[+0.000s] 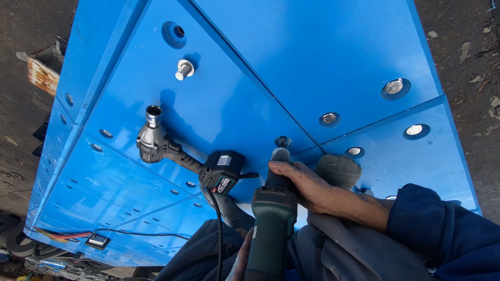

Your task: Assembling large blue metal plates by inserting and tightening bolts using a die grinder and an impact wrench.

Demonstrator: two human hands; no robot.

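My right hand (pixel 304 183) grips the neck of a dark green corded grinder (pixel 271 224), just behind its tip. The tip (pixel 280 154) points at a recessed hole (pixel 284 140) in the blue painted panel (pixel 312 57). At the bottom edge my left hand (pixel 239 259) is only partly in view, wrapped on the grinder's lower body. A grey and black cordless impact wrench (pixel 177 153) lies on the panel to the left, its socket pointing up. Further up, a loose bolt (pixel 184 69) stands upright beside an empty hole (pixel 175 33).
Several bolts sit in round recesses, such as one (pixel 394 87) at the right. A grey textured glove (pixel 338 169) lies by my right wrist. A rusty metal box (pixel 44 70) stands on the ground at left. A cable and small black switch (pixel 97 240) lie at the lower left.
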